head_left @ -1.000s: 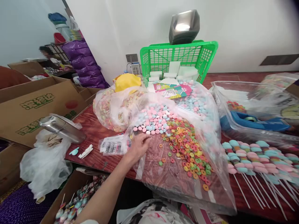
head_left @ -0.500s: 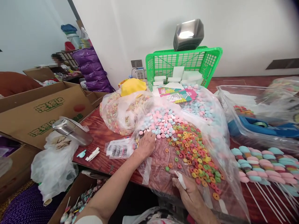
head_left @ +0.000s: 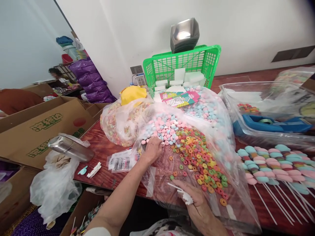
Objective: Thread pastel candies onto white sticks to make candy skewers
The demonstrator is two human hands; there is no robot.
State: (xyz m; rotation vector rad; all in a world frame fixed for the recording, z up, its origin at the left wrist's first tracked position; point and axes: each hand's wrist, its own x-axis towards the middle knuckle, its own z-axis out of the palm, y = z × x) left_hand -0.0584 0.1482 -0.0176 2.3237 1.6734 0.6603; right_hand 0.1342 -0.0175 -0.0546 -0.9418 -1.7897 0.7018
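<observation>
My left hand reaches to the near edge of a pile of pink, blue and white marshmallow candies. Its fingers are curled together, and what they pinch is hidden. In my right hand is a small bunch of thin white sticks, one of them poking out to the left. That hand is low, over the clear plastic sheet. Just beyond it spread colourful gummy rings, heaped beside the marshmallows.
Finished marshmallow skewers lie at the right, below a clear plastic bin with a blue tape dispenser. A green basket stands behind. On the left are a steel flask and cardboard boxes. Another person sits far left.
The camera view has shifted slightly. My right hand has turned, so the white sticks now point left. My left hand stays at the marshmallow pile's edge.
</observation>
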